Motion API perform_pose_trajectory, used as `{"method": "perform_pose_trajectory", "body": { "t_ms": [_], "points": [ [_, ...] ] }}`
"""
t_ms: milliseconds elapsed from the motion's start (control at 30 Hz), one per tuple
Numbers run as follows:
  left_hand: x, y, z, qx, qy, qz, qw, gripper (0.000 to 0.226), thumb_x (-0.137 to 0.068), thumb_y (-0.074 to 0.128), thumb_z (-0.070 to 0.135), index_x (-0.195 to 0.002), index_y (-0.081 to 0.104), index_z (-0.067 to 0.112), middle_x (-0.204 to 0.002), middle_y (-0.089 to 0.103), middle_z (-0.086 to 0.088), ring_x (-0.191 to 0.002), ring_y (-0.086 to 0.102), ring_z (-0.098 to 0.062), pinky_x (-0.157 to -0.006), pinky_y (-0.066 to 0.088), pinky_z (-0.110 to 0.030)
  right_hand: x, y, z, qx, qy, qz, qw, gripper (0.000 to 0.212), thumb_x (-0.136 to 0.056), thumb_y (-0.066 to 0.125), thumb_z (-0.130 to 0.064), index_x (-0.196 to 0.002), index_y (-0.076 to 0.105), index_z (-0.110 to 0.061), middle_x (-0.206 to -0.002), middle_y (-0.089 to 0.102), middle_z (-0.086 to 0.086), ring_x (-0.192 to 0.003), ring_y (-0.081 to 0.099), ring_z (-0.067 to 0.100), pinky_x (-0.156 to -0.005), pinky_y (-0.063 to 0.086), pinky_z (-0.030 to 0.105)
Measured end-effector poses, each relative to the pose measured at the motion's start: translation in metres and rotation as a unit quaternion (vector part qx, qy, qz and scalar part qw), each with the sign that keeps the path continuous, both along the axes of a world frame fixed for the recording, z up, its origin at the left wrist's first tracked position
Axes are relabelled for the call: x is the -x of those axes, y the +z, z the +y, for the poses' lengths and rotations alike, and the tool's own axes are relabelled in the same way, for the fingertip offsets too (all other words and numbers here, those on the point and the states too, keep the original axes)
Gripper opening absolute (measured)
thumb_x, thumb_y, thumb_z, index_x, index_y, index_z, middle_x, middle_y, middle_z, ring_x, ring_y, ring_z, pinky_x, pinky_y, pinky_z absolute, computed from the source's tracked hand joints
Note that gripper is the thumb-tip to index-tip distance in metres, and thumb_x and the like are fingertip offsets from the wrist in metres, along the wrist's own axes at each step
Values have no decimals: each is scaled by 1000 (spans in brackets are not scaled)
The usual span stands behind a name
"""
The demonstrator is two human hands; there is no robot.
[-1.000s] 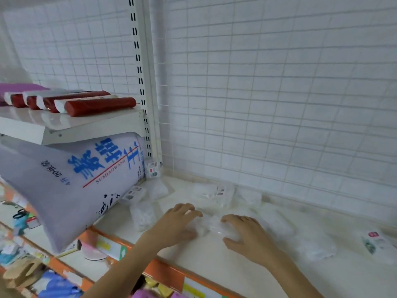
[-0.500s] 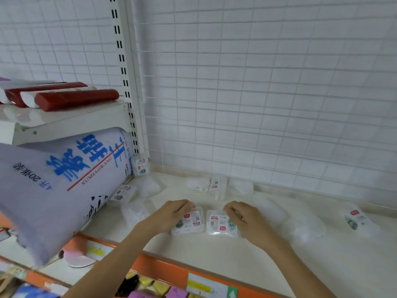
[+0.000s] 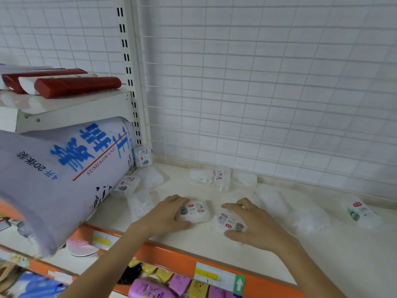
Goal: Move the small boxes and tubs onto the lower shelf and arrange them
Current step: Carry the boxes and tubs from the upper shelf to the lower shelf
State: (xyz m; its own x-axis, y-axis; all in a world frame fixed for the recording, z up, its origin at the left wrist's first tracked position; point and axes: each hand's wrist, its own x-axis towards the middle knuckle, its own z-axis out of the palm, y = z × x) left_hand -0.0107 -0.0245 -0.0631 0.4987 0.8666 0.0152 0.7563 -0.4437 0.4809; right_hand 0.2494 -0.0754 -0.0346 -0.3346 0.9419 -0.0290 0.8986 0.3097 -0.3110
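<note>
The scene is a shop shelving unit with a cream shelf [image 3: 322, 265] edged at the front by an orange price rail [image 3: 171, 258], and below it coloured packets [image 3: 163, 282] are partly visible; on the shelf, nearest, the left hand [image 3: 163, 216] curls its fingers and thumb round a small clear tub [image 3: 194, 211] with a printed label on top, and the right hand [image 3: 255, 226] grips a second tub [image 3: 228, 222] in the same way, the two tubs lying just beside each other near the front edge; these tubs look light and of thin stiff plastic, probably a little slippery and easy to dent, so I judge that holding them by the two short sides, as now, is better than pressing on the lid; further back more tubs and clear packets [image 3: 217, 178] lie scattered, one tub [image 3: 126, 184] touching a big lilac sack [image 3: 64, 179] at the left, another tub [image 3: 144, 158] standing in the corner, and one [image 3: 357, 211] well apart at the right; above the sack a higher shelf [image 3: 71, 110] carries red rolls [image 3: 77, 86]; behind all is a white wire grid wall [image 3: 268, 93] and a slotted upright post [image 3: 129, 72].
</note>
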Motion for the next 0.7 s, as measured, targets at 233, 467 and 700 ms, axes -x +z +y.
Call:
{"method": "perform_pose_trajectory", "body": {
  "t_ms": [233, 467, 700],
  "points": [
    [8, 2, -5, 48, -34, -26, 998, 74, -75, 65, 34, -139, 32, 18, -124, 39, 6, -118, 32, -9, -97, 26, -17, 10, -1, -2, -79, -94, -37, 992, 39, -97, 27, -47, -129, 36, -25, -88, 63, -2, -85, 61, 18, -68, 46, 30],
    [11, -5, -8, 22, -41, -30, 998, 78, -79, 68, 31, -142, 25, 18, -125, 33, 8, -116, 29, -5, -96, 24, -13, 4, 8, -4, 55, 77, -54, 994, 92, -77, 35, 16, -142, 14, -44, -151, 2, -23, -138, -1, 1, -116, 10, 28],
    [9, -8, -4, 7, -48, -53, 997, 86, -60, 56, 57, -135, 36, 21, -119, 41, 8, -113, 36, -11, -98, 32, -23, -7, -4, -12, 65, 33, -7, 997, 69, -75, 63, -20, -134, 32, -37, -126, 29, -21, -114, 29, 0, -95, 33, 18]
  ]
}}
